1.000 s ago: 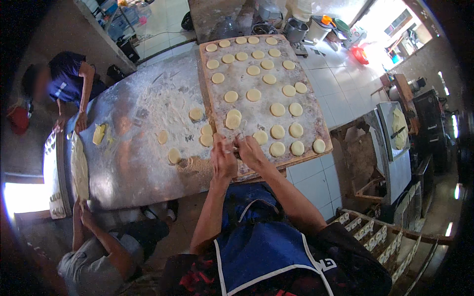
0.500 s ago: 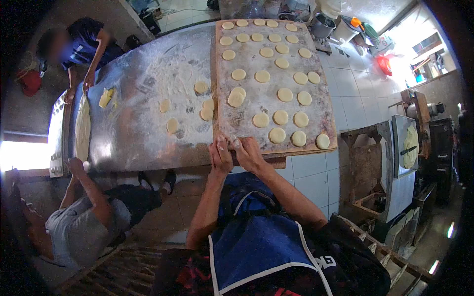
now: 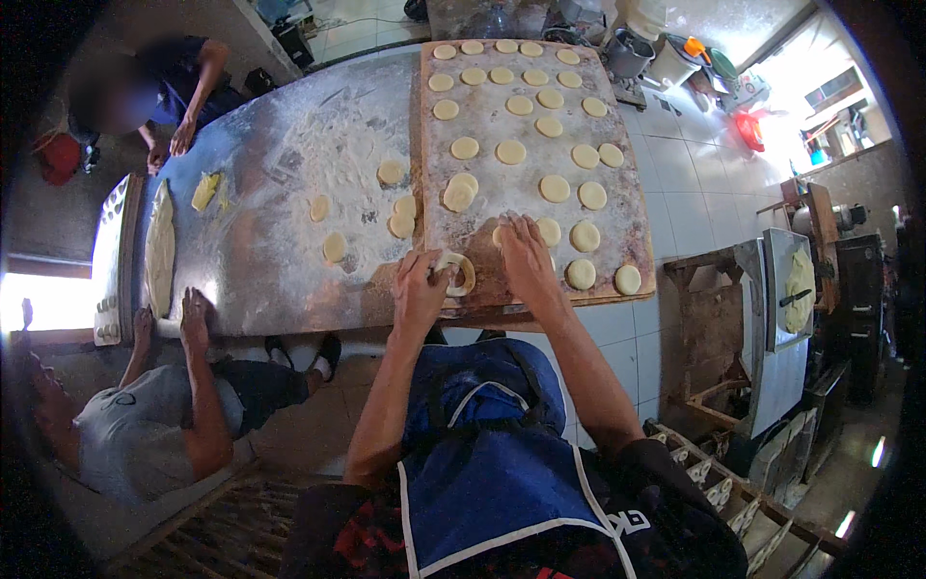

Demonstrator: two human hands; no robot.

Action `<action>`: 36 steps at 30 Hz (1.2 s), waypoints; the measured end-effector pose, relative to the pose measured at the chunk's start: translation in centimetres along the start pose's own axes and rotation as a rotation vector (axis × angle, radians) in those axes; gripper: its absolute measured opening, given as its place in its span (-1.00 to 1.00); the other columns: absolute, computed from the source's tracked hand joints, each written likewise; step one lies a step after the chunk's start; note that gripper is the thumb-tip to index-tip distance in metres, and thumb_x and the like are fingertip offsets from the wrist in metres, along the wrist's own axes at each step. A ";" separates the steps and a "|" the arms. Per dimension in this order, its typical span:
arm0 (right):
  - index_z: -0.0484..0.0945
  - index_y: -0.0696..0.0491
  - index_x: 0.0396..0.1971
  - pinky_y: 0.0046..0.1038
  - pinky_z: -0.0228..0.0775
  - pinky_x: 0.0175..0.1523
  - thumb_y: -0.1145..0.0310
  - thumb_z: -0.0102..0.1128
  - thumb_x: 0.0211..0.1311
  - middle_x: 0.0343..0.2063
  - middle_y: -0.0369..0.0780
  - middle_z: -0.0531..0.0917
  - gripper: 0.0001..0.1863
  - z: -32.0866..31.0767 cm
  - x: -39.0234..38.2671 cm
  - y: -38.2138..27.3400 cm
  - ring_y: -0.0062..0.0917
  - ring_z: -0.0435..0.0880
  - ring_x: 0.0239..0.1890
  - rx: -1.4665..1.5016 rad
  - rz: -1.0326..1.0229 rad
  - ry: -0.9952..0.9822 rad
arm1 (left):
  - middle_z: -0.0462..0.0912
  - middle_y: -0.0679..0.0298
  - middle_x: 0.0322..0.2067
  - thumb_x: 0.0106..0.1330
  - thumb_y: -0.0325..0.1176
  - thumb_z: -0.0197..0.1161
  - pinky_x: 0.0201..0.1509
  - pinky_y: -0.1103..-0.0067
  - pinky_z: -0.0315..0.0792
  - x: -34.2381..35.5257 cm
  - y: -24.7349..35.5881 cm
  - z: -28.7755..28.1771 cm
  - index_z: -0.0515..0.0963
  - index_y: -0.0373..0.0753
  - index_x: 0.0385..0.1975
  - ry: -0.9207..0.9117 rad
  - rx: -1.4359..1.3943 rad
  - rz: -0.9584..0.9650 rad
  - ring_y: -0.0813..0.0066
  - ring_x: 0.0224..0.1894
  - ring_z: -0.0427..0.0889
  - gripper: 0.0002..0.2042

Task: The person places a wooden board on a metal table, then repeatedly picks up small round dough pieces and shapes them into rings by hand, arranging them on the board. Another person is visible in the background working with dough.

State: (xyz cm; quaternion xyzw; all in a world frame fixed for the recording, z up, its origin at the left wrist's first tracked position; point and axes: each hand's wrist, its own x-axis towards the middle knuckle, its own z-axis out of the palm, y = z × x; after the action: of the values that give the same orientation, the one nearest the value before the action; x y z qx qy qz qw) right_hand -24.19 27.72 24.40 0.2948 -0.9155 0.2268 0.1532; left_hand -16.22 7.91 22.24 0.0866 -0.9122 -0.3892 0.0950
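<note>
At the near left edge of the floured wooden board [image 3: 569, 125], my left hand [image 3: 420, 289] has its fingers curled on a pale dough ring [image 3: 470, 274], gripping its left side. My right hand [image 3: 526, 256] reaches over the near rows of flat dough rounds, fingers stretched forward and bent down. Its fingertips touch a dough round [image 3: 497, 236], mostly hidden beneath them. Another round [image 3: 548, 232] shows just right of those fingers. More rounds are spread over the board, and a pair overlaps [image 3: 460, 194] ahead of my left hand.
A metal table [image 3: 260, 261] dusted with flour adjoins the board, bearing several dough pieces [image 3: 334, 246] and a long dough strip [image 3: 160, 246]. One person [image 3: 183, 87] stands at its far left, another [image 3: 164, 415] at its near left. Buckets [image 3: 632, 53] stand beyond the board.
My hands, together at the board's near edge before, are now apart. The right moved forward and right over the rounds; the dough ring now shows beside the left. The near-left person's hands shifted.
</note>
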 end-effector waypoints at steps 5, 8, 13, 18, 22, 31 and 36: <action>0.58 0.20 -0.39 -0.13 0.45 -0.08 0.43 0.33 -0.06 -0.34 -0.03 0.67 -0.78 -0.7 2.1 1.5 -0.13 0.63 -0.18 0.163 0.306 -0.252 | 0.59 0.07 -0.27 0.11 -0.55 0.34 -0.18 0.37 0.49 0.1 -0.2 0.2 0.60 -0.35 -0.17 0.020 -0.114 -0.034 0.17 -0.27 0.62 -0.74; 0.60 0.18 -0.45 -0.21 0.50 -0.22 0.37 0.37 -0.07 -0.51 -0.05 0.68 -0.79 -1.3 3.7 1.0 -0.15 0.69 -0.34 0.435 0.474 -0.360 | 0.59 0.09 -0.26 0.12 -0.58 0.32 -0.25 0.41 0.50 -0.2 -0.8 -0.9 0.59 -0.35 -0.18 0.081 -0.235 0.125 0.21 -0.33 0.62 -0.76; 0.63 0.17 -0.41 -0.21 0.51 -0.28 0.35 0.37 -0.07 -0.50 -0.02 0.68 -0.76 6.6 8.7 -6.3 -0.15 0.70 -0.40 0.666 0.142 -0.306 | 0.56 0.12 -0.27 0.19 -0.58 0.26 -0.23 0.43 0.48 -2.3 -5.0 -6.4 0.57 -0.34 -0.19 0.274 -0.170 -0.059 0.23 -0.29 0.60 -0.81; 0.58 0.18 -0.48 -0.22 0.50 -0.20 0.43 0.38 -0.11 -0.48 -0.05 0.67 -0.80 16.0 12.9 -13.8 -0.16 0.69 -0.34 0.086 0.059 -0.426 | 0.54 0.10 -0.29 0.25 -0.55 0.20 -0.20 0.43 0.49 -2.7 -9.3 -10.6 0.57 -0.33 -0.18 0.383 -0.280 -0.314 0.22 -0.26 0.60 -0.84; 0.58 0.09 -0.53 -0.22 0.53 -0.20 0.37 0.35 -0.16 -0.46 -0.07 0.68 -0.84 15.3 13.6 -13.2 -0.16 0.68 -0.35 0.391 0.144 -0.539 | 0.59 0.13 -0.21 0.32 -0.47 0.21 -0.13 0.45 0.52 0.0 -9.8 -11.2 0.57 -0.36 -0.13 0.369 -0.268 -0.255 0.36 -0.16 0.61 -0.83; 0.39 0.18 -0.06 -0.46 0.53 -0.20 0.51 0.38 -0.03 -0.35 -0.18 0.68 -0.51 10.0 10.9 -15.4 -0.53 0.68 -0.30 0.934 0.527 -0.340 | 0.65 0.24 -0.40 0.34 -0.44 0.24 -0.33 0.60 0.48 3.3 -8.8 -10.5 0.60 -0.37 -0.10 0.104 -0.970 -0.438 0.58 -0.35 0.60 -0.79; 0.35 0.13 0.05 -0.45 0.48 -0.19 0.56 0.24 0.03 -0.34 -0.22 0.63 -0.48 7.7 9.9 -14.9 -0.58 0.62 -0.29 1.019 0.454 -0.382 | 0.63 0.19 -0.27 0.37 -0.50 0.16 -0.42 0.61 0.43 3.8 -7.5 -9.4 0.35 -0.29 0.14 0.147 -1.321 -0.461 0.56 -0.40 0.55 -0.65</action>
State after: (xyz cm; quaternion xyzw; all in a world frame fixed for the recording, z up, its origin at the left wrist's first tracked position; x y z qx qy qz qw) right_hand -23.94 8.41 26.84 0.1635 -0.7428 0.6081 -0.2276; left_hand -17.03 -4.61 23.60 0.2279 -0.4346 -0.8651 0.1040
